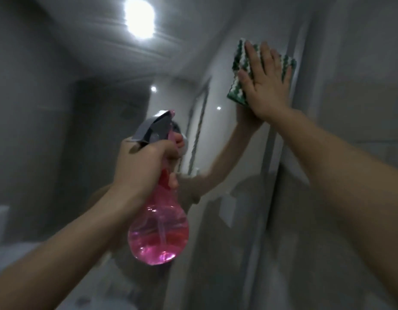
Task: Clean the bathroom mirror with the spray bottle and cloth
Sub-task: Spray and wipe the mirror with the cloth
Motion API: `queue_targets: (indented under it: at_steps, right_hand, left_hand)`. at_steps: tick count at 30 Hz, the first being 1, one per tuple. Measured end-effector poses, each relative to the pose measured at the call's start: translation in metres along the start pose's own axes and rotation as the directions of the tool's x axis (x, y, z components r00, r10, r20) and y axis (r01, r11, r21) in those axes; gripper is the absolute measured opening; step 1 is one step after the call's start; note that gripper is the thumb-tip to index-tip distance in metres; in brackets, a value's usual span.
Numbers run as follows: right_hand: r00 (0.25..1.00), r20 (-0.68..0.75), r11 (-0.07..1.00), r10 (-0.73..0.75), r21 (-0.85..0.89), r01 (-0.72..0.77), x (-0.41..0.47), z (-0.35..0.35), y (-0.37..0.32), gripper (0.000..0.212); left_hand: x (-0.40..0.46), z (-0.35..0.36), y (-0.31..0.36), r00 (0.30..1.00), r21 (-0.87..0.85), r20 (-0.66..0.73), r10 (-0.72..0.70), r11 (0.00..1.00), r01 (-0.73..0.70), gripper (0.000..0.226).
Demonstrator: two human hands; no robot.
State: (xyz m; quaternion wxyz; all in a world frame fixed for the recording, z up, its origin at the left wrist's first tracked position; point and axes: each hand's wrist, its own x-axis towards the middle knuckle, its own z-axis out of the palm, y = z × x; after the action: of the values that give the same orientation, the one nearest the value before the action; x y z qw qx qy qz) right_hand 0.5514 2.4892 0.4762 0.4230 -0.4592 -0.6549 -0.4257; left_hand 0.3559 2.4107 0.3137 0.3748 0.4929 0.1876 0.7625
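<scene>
The mirror [86, 90] fills the left and middle of the head view and reflects the ceiling light and my raised arm. My right hand [266, 86] lies flat, fingers spread, pressing a green-and-white cloth [238, 63] against the glass near the mirror's upper right edge. My left hand [144, 166] grips the neck of a pink spray bottle [159, 233] with a grey trigger head, held upright in front of the mirror, lower and to the left of the cloth. Pink liquid fills the bottle's round base.
The mirror's right edge [274, 139] runs down beside a grey tiled wall [361, 108]. A white fixture [1, 218] shows at the lower left. The whole view is blurred.
</scene>
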Motion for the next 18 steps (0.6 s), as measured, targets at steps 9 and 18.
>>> queue_targets:
  at_steps: [9,18]
  right_hand:
    - [0.992,-0.039,0.991,0.123,0.054,-0.12,0.069,-0.014,0.027,0.054]
    - [0.969,-0.072,0.97,0.238,0.062,-0.234,-0.074,0.029,-0.007,0.055]
  left_hand:
    - [0.04,0.025,0.03,0.997,-0.065,0.075,0.001,0.998,0.004,0.031]
    - [-0.052,-0.029,-0.006,0.998,0.059,0.032,-0.048,0.997,0.046,0.038]
